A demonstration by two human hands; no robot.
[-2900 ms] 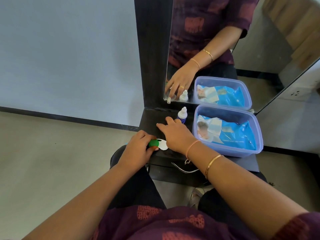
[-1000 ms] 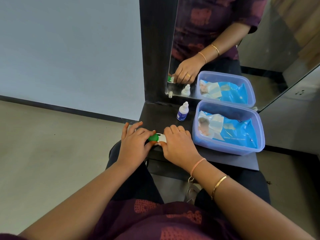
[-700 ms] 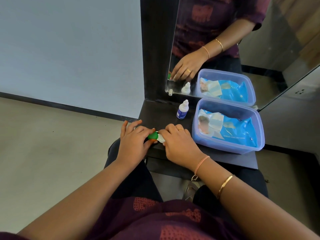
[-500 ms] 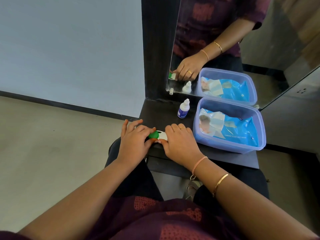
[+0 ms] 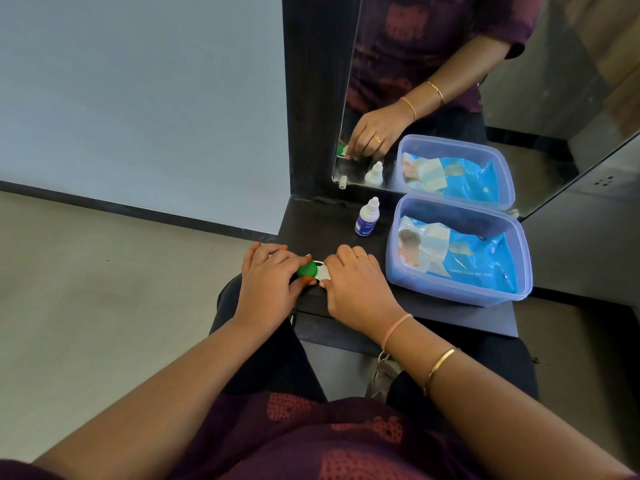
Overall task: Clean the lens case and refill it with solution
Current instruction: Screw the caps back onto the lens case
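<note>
Dark desk below a mirror carries the lens case between both hands, left hand pinching its green cap, right hand pressing the white end, so twisting should stay level, with the solution bottle just beyond the right hand.

shelf bare left of bottle, tub filling right
</note>
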